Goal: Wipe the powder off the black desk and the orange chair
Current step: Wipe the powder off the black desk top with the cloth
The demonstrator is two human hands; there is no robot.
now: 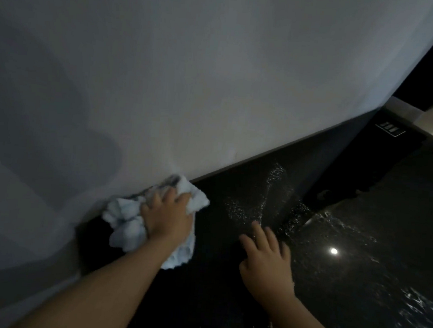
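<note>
The cloth (127, 224) is a white, fluffy rag, soft and light. It will bunch and fold under any push, so it is best taken as a wad in the palm and pressed flat against the surface rather than pinched by a corner. The left hand (169, 217) holds it that way, fingers curled into the bundle and pressing it down on the black desk (212, 306), right at the back edge where the desk meets the pale wall (217, 73). The right hand (267, 261) holds nothing; it rests on the desk with fingers straight and spread, just beside the cloth. The desk top looks hard, smooth and glossy, showing a bright lamp reflection (334, 251), so the cloth should slide easily, though loose powder may be pushed about rather than picked up. White powder (267, 193) lies in speckled streaks just beyond the right hand's fingertips, and a denser patch (418, 311) sits well to the right near the picture's edge. The orange chair is not in view. In the way of a long sweep is the wall close behind the cloth, which limits any stroke backward, and the resting right hand between the cloth and the powder. A dark upright shape (321, 172) past the streaks is too dim to make out. A small slotted plate (390, 128) lies far back on the right
</note>
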